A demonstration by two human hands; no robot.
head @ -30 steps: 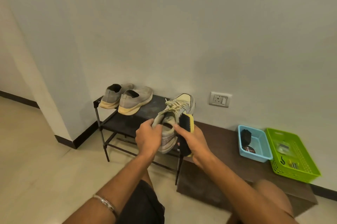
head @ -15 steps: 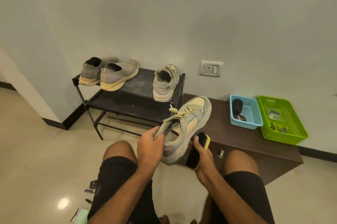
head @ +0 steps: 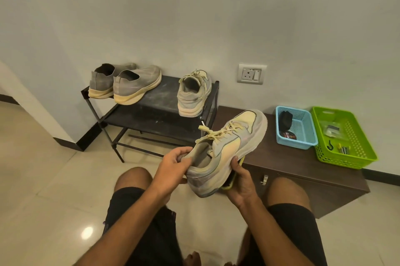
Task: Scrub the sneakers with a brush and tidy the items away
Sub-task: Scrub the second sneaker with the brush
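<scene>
While I watch from the head cam, hands: left hand grips sneaker heel; right hand holds brush under its sole.
Blue basket: black item, small tin.
Green basket: small bits, unclear.
Surface: both baskets on brown cabinet.
Rack: three shoes.
Room: grey wall, socket, tiled floor.

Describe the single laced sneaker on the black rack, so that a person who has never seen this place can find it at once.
Look at the black metal shoe rack against the wall, left of the wall socket. On its top shelf, at the right end, stands the laced sneaker, heel toward the camera. Unlike the two grey slip-on shoes at the left end, it has pale laces and stands alone.
</scene>
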